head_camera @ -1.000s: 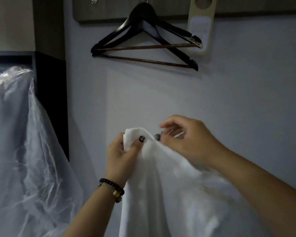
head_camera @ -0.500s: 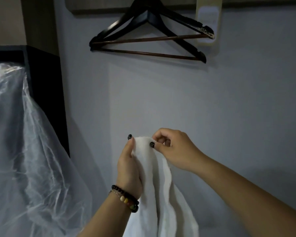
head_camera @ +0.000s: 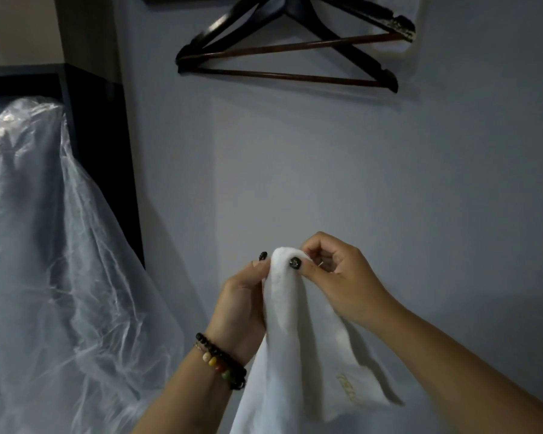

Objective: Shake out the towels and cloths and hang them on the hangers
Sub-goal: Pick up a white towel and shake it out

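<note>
Since half a second ago both hands have drawn the white towel (head_camera: 290,346) a little further right and lower against the wall (head_camera: 389,183), and the gathered top has narrowed to a small rounded peak, with a lower corner now fanned out to the right showing faint gold stitching. At the far left a clear plastic cover (head_camera: 54,261) drapes over something bulky, rising in front of a dark panel (head_camera: 107,158) that stands beside the wall. Next comes the left hand (head_camera: 242,308), its wrist ringed by a beaded bracelet (head_camera: 221,360) — dark beads with a few coloured ones. Its grip is closed on the left side of the towel's peak, the dark-nailed thumb tip standing up just beside the cloth; the other fingers are hidden behind the fabric. The towel hangs down from that peak between the two forearms and runs out of view at the bottom edge. On the right, the right hand (head_camera: 336,277) pinches the same peak — thumb pressed on the near face, forefinger curled over the top, remaining fingers loosely curled. Above, well apart from the towel, two dark wooden hangers (head_camera: 295,57) hang overlapped against the wall, bare, their hooks cut off by the top edge.
</note>
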A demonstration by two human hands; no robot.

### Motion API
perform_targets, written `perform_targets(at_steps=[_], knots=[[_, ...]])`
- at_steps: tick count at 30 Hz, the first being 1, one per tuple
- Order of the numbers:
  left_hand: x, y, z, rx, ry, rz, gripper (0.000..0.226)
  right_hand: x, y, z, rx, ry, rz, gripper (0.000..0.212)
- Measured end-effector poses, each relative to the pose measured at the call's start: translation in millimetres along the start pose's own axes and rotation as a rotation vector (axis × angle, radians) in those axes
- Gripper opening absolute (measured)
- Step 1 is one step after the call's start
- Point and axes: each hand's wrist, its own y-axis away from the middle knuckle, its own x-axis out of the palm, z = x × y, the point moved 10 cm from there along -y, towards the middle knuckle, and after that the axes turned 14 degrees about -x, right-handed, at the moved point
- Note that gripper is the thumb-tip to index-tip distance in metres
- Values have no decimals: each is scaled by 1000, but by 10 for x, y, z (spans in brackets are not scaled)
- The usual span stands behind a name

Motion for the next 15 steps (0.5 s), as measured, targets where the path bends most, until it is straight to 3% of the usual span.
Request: perform_targets(at_steps=[7, 13, 15], knots=[[11, 8, -92, 12, -131, -74, 64, -62, 23, -74, 63, -222, -43, 15], [59, -13, -191, 132, -159, -55, 47, -99, -132, -128, 150, -141, 46, 22], [55, -5, -249, 187, -178, -75, 43, -98, -181, -145, 179, -62, 123, 15]])
